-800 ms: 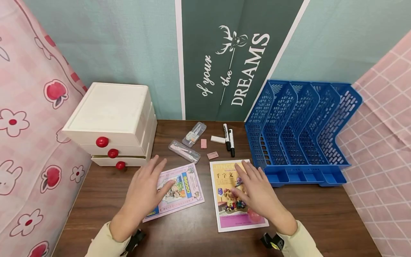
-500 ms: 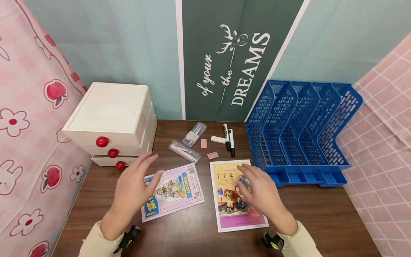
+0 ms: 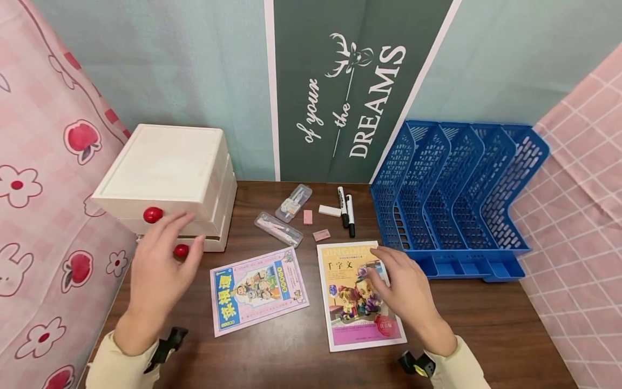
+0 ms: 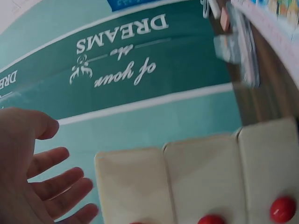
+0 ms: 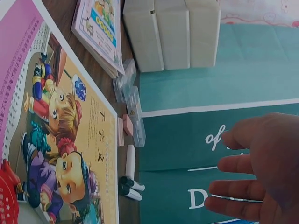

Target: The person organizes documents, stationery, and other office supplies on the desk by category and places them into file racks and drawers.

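1. Left hand [image 3: 162, 265]: loose-fingered, holding nothing, in front of the white drawer box [image 3: 162, 162]. The step in hand looks like a reach; contact with the box cannot be told.
2. The box has three drawers. The top knob [image 3: 153, 215] and bottom knob [image 3: 181, 250] show beside the hand; the middle knob [image 4: 211, 219] shows in the left wrist view. Taking a knob would call for lining up the fingers, then pinching.
3. The pink book [image 3: 259, 289] lies flat on the table [image 3: 272, 362], between the hands.
4. Behind the books lie two clear cases [image 3: 278, 229], pink erasers [image 3: 308, 217], a white block [image 3: 330, 210] and two markers [image 3: 351, 216].
5. The yellow book [image 3: 352, 302] lies flat under the right hand [image 3: 405, 286], whose relaxed fingers grip nothing; lifting the book would call for a grip on its edge.
6. Far right stands the blue rack [image 3: 464, 189].
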A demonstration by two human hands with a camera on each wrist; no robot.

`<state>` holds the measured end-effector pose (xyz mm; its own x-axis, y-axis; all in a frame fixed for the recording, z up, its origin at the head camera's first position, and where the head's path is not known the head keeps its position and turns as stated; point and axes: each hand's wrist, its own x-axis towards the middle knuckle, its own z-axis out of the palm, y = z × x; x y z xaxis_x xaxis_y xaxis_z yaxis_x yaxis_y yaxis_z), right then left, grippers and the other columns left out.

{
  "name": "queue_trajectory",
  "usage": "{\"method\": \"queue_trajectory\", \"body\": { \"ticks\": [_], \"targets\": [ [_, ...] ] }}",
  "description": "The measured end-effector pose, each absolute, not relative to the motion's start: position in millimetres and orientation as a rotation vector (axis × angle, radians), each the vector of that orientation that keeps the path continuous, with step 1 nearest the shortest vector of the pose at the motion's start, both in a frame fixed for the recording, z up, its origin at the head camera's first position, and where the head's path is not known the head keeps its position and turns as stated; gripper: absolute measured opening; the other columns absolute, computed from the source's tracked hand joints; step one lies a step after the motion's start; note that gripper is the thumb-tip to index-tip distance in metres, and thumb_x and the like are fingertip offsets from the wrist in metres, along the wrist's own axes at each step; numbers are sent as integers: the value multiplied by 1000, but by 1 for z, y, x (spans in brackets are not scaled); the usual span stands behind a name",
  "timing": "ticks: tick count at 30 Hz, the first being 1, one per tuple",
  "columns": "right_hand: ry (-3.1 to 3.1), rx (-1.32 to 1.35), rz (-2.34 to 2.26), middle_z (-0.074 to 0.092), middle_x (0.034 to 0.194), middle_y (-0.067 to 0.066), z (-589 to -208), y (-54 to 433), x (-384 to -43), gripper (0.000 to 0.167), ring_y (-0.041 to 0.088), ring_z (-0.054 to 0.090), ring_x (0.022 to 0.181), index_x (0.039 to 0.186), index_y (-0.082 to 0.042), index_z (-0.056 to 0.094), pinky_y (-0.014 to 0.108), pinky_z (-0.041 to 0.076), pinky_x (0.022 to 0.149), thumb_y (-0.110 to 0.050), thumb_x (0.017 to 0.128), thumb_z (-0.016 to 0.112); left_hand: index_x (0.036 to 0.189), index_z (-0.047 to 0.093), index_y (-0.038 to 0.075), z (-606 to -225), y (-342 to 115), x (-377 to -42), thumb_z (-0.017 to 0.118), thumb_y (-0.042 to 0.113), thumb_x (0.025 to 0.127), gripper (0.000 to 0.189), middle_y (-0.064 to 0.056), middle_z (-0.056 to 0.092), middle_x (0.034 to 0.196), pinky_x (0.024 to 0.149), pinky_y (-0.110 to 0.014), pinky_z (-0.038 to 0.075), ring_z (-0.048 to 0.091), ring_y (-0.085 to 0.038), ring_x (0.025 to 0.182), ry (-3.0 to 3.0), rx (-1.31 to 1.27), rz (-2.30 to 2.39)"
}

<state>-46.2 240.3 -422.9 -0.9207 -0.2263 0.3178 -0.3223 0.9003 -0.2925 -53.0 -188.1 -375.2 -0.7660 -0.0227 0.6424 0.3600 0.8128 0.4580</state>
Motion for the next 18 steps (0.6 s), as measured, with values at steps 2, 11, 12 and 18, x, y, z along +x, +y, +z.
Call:
{"method": "queue_trajectory", "body": {
  "ticks": [2,11,12,18],
  "targets": [
    [-2777,409,496,67,128,18,-425,242,-46,43,38,61,119,124,-4,70,60,48,96,-26,88,78,129,66,0,-370,-194,-59,74,11,85,46,-21,62,132,96,-61,41,57,-44,119,-2308,-261,-752],
    [-2780,375,496,66,129,19,-428,252,-46,42,39,59,120,125,-3,69,62,46,97,-21,89,78,144,53,3,-373,-222,-92,60,30,94,58,-25,45,151,118,-65,14,34,-47,143,-2427,-319,-516],
    [-2782,372,497,65,129,19,-428,252,-45,42,39,59,120,125,-3,68,62,46,97,-21,89,78,145,53,4,-374,-224,-94,59,31,94,58,-25,44,152,119,-65,11,33,-47,144,-2446,-314,-497],
    [-2800,367,503,65,129,19,-431,253,-44,41,39,59,121,125,-3,68,62,46,97,-22,89,77,145,56,9,-379,-228,-99,61,29,96,53,-21,47,151,120,-64,8,35,-44,143,-2517,-274,-467]
  ]
}}
